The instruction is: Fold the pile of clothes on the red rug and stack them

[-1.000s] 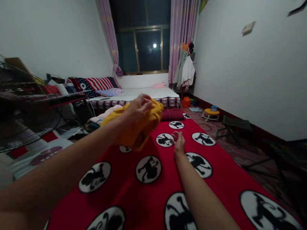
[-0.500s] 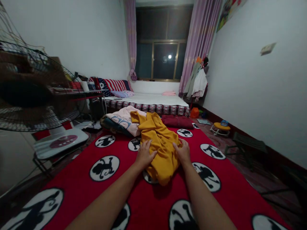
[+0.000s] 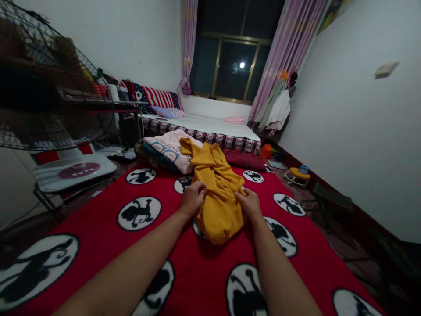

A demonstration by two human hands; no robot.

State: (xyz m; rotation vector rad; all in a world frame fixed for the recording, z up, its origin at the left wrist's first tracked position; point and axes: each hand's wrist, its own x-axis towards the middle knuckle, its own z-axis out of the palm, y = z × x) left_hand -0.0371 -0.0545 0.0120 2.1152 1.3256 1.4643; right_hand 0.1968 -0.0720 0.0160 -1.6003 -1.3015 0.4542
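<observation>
A mustard-yellow garment (image 3: pixel 220 193) lies rumpled and bunched on a red blanket (image 3: pixel 98 250) with black-and-white figures in circles. My left hand (image 3: pixel 193 199) pinches its left side, fingers curled into the cloth. On the opposite edge my right hand (image 3: pixel 249 202) grips the fabric between thumb and fingers. The garment's far end touches a pale pink printed top (image 3: pixel 171 149), which rests on darker folded cloth (image 3: pixel 149 153). Behind it, to the right, is a folded maroon garment (image 3: pixel 245 160). Folds hide the exact shape of the yellow garment.
A large fan (image 3: pixel 49 101) stands at the left near a cluttered desk (image 3: pixel 128 107). Beyond the blanket is a low bed (image 3: pixel 210 127) under the window. A small yellow-topped stool (image 3: pixel 299 173) and a dark folding stool (image 3: pixel 332 197) stand along the right wall.
My view has tilted and turned slightly. My fingers have gone from lying spread on the yellow garment to gripping its two sides, and its near end looks wider and fuller.
</observation>
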